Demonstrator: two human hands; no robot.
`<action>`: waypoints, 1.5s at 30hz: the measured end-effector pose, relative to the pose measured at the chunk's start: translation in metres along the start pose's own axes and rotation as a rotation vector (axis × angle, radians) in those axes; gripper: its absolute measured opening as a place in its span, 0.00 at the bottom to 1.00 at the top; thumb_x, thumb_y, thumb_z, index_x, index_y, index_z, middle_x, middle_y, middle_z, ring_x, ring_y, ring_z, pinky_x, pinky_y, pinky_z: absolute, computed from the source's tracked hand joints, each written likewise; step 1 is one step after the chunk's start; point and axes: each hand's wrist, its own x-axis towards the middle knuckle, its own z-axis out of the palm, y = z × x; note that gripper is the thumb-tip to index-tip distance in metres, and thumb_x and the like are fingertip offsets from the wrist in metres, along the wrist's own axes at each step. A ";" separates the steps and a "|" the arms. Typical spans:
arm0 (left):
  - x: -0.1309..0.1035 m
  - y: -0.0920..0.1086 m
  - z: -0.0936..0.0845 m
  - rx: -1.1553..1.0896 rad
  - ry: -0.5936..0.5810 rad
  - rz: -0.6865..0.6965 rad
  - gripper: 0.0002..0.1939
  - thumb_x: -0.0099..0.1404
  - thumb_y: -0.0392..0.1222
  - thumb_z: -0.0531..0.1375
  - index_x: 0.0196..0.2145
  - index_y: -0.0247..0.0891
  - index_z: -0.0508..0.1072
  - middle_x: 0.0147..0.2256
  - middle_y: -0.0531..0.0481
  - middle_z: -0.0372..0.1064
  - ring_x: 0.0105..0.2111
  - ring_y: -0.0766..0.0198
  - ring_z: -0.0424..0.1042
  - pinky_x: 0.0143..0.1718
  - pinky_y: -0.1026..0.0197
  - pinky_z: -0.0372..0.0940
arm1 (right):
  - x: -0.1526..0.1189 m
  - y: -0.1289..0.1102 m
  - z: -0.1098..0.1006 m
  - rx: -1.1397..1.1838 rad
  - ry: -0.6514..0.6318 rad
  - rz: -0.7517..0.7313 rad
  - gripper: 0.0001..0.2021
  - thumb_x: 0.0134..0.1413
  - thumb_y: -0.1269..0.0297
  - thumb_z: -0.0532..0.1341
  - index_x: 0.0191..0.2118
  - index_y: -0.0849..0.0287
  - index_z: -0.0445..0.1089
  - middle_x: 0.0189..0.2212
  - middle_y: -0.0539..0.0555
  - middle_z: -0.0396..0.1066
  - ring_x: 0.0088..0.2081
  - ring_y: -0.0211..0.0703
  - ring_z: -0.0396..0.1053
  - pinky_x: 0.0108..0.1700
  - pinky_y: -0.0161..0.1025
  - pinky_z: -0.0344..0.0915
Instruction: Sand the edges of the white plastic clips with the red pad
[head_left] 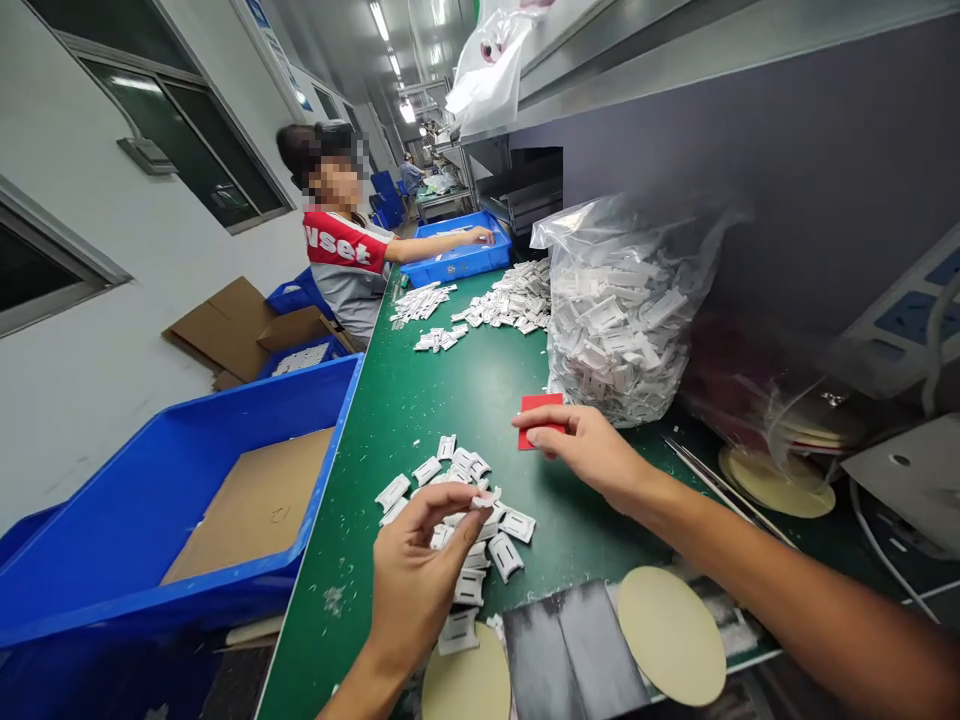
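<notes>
My left hand (424, 560) is closed, pinching a small white plastic part (485, 498) between thumb and fingertips. Beneath and around it lies a loose pile of white plastic parts (505, 556), curved at the ends, several with a dark slot. My right hand (577, 445) reaches over a red square piece (541, 402) on the green table. Its index finger and thumb lie across the red piece, slightly apart. I cannot make out whether they press on it. The other fingers of the right hand are partly hidden.
A clear bag (622, 330) full of white parts stands on the green table (352, 580). A large blue bin (112, 520) borders the left edge. Round yellowish discs (671, 635) and a dark plate (574, 650) lie nearest me. A co-worker (349, 250) reaches into a blue tray (457, 265).
</notes>
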 end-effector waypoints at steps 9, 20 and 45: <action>-0.007 0.003 0.009 0.016 0.291 0.252 0.16 0.56 0.35 0.70 0.42 0.44 0.73 0.33 0.53 0.80 0.36 0.59 0.80 0.44 0.58 0.72 | -0.016 -0.004 0.008 0.331 -0.250 0.113 0.16 0.59 0.58 0.63 0.51 0.56 0.76 0.25 0.48 0.69 0.22 0.29 0.59 0.20 0.26 0.48; -0.008 0.001 0.011 0.029 0.319 0.195 0.22 0.55 0.34 0.70 0.43 0.45 0.67 0.32 0.54 0.80 0.35 0.60 0.81 0.45 0.59 0.71 | -0.030 -0.014 -0.001 0.380 -1.000 0.356 0.22 0.51 0.56 0.70 0.51 0.60 0.77 0.30 0.50 0.75 0.26 0.32 0.71 0.34 0.29 0.70; -0.017 0.009 0.012 0.057 0.253 0.329 0.18 0.55 0.29 0.69 0.39 0.45 0.71 0.33 0.55 0.80 0.35 0.61 0.81 0.39 0.60 0.75 | -0.014 -0.003 0.009 0.132 -0.177 -0.035 0.10 0.55 0.65 0.67 0.42 0.60 0.81 0.22 0.48 0.70 0.25 0.32 0.63 0.27 0.31 0.58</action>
